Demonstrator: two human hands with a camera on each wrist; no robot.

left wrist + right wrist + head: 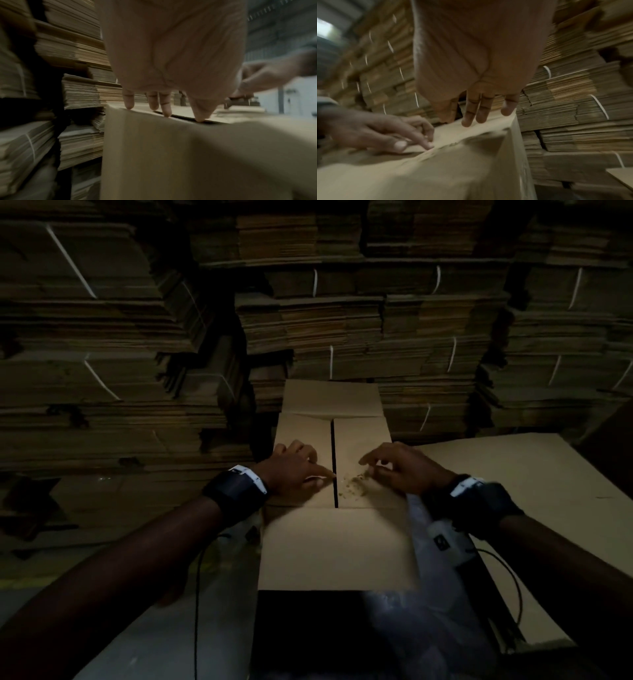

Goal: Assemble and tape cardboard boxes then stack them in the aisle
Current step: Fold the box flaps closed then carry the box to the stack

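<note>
The head view looks steeply down from above onto the box [334, 470], facing the wall of bundled cardboard [102, 337]. Each wrist view sits close under its palm, low at the box's top edge; all three share the flap seam [333, 460]

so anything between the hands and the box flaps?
Nothing visible. The left hand already presses on the left flap beside the seam; the right hand hovers over the right flap.
</note>
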